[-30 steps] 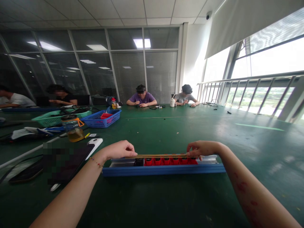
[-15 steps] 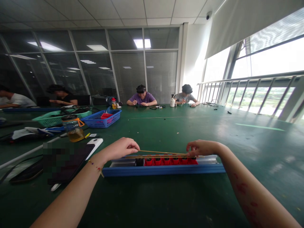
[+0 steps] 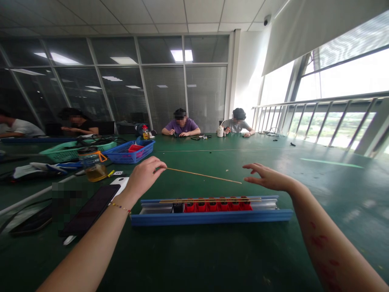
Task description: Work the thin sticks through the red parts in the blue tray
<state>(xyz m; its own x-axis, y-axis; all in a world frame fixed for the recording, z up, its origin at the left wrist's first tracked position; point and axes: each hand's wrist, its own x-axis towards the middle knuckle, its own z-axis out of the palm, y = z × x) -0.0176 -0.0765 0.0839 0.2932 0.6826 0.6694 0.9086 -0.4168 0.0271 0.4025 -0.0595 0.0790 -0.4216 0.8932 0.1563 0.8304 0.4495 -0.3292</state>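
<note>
We record two bare forearms, no sleeves reaching into view on either side. Left hand point(image 3: 142, 175): no rings or glove that we can make out; a thin beaded bracelet point(image 3: 120, 207) sits at the wrist, with small beads in mixed colours, some apparently red and yellow, though the view is too coarse for us to be sure. Right hand point(image 3: 269, 177): ungloved, wrist unadorned; several reddish blotchy marks point(image 3: 317, 241) run along the forearm.

pixelated patch point(image 3: 65, 194) beside phone point(image 3: 91, 209)
</note>
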